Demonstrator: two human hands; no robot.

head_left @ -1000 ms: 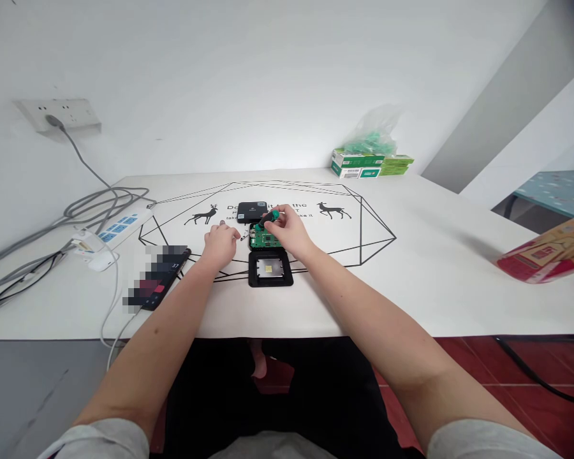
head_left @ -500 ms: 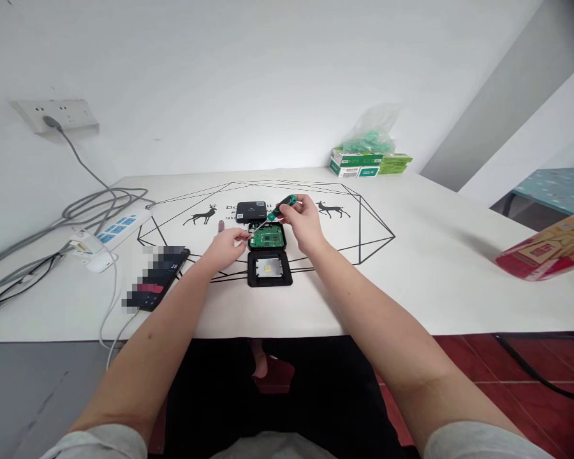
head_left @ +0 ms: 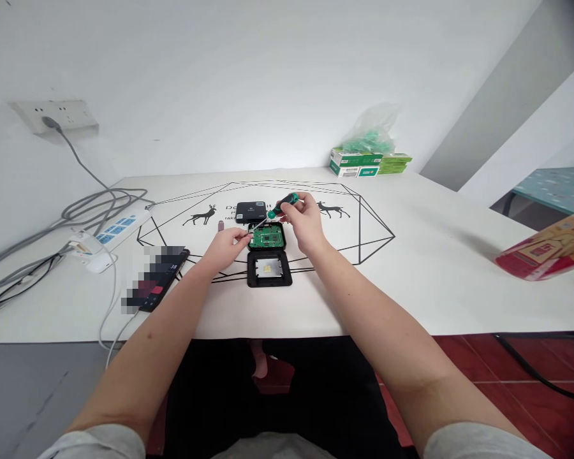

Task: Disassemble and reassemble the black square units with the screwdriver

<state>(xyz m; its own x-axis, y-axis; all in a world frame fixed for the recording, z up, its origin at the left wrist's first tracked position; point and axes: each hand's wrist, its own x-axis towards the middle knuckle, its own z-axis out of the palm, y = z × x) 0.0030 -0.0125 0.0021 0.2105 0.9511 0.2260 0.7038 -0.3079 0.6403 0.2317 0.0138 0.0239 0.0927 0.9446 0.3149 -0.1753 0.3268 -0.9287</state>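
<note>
A green-and-black screwdriver (head_left: 285, 204) is gripped in my right hand (head_left: 303, 220), its shaft slanting down to the left. The shaft's tip is near the upper left of a green circuit board (head_left: 268, 237) in an open black case. My left hand (head_left: 226, 247) is at the left edge of that case with thumb and fingers pinched together; what they hold, if anything, is too small to tell. Below the case lies a black square cover (head_left: 270, 269) with a silver plate inside. Behind the case sits a black square lid (head_left: 251, 211).
A phone (head_left: 160, 280) with a cable lies left of my left forearm, near a power strip (head_left: 119, 228) and glasses (head_left: 23, 280). Green boxes (head_left: 356, 162) with a plastic bag stand at the back. A red snack package (head_left: 545, 248) is far right.
The screwdriver and my right hand have shifted very slightly, with the tip a little further up and left. My left fingers have drawn closer together at the case's edge.
</note>
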